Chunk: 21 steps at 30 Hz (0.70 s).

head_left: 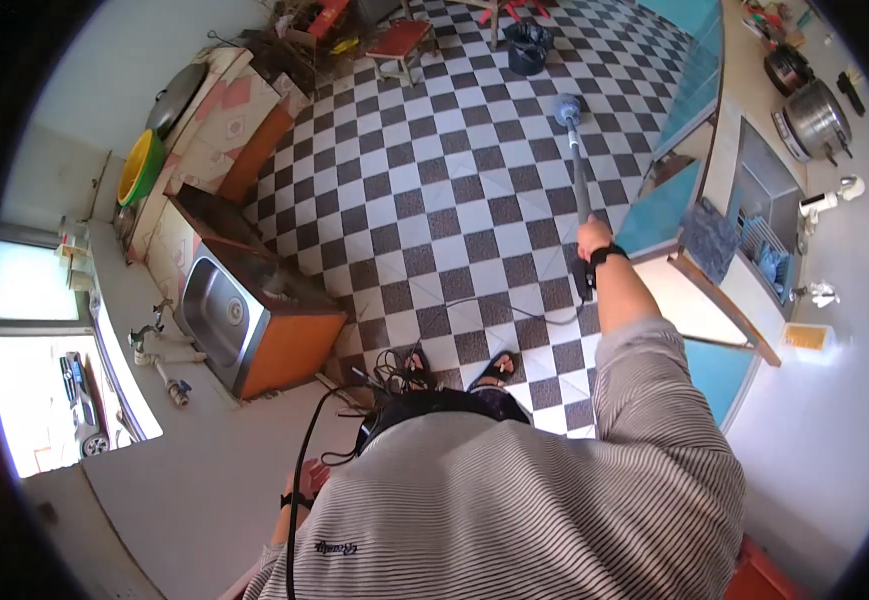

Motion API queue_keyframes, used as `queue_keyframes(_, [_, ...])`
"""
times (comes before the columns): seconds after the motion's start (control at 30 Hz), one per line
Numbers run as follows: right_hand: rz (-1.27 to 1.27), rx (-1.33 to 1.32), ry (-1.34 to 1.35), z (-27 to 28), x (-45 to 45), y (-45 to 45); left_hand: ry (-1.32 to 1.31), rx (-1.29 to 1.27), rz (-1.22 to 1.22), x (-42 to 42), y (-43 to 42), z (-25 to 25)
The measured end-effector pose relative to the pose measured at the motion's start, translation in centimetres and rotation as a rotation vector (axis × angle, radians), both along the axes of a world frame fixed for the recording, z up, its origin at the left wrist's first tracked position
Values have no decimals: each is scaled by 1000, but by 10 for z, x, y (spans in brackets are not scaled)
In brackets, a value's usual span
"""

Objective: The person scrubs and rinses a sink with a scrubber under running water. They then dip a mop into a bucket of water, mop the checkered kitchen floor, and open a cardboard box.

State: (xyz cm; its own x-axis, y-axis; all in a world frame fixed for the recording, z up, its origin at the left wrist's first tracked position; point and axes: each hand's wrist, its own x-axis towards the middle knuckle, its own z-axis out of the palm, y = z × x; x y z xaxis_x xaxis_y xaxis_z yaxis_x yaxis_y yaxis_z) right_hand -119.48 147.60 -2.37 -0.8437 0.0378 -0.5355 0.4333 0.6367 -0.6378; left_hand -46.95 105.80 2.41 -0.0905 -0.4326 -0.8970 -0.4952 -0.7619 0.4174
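Note:
My right hand (594,238) is closed around the dark grip of a long-handled scrubber (580,175), arm stretched forward. Its grey shaft runs away from me to a round blue-grey head (568,108) on the checkered floor (434,200). A thin dark cable (529,316) curves over the tiles from near the grip toward my feet. Low at my left side hangs my left hand (311,478), partly covered by my striped shirt. Its fingers are too small and hidden to make out. A black wristband circles each wrist.
A black bin (528,50) and a red-seated stool (398,42) stand ahead. On the left is a cabinet with a steel sink (222,312). Along the right runs a counter with a sink (766,185) and a steel pot (814,120). More cables (394,372) lie by my sandals.

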Motion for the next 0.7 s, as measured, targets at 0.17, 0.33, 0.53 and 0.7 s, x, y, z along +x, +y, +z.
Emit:
queue_keyframes(0.17, [179, 148, 22, -23, 203, 82, -50, 25, -134, 3, -44, -71])
queue_keyframes(0.33, [-126, -70, -369, 104, 450, 146, -118, -74, -650, -215, -46, 0])
queue_keyframes(0.53, [601, 778, 317, 272, 604, 109, 230, 191, -498, -354, -30, -44])
queue_keyframes(0.7, [109, 512, -324, 300, 643, 134, 184, 309, -676, -366, 3, -36])
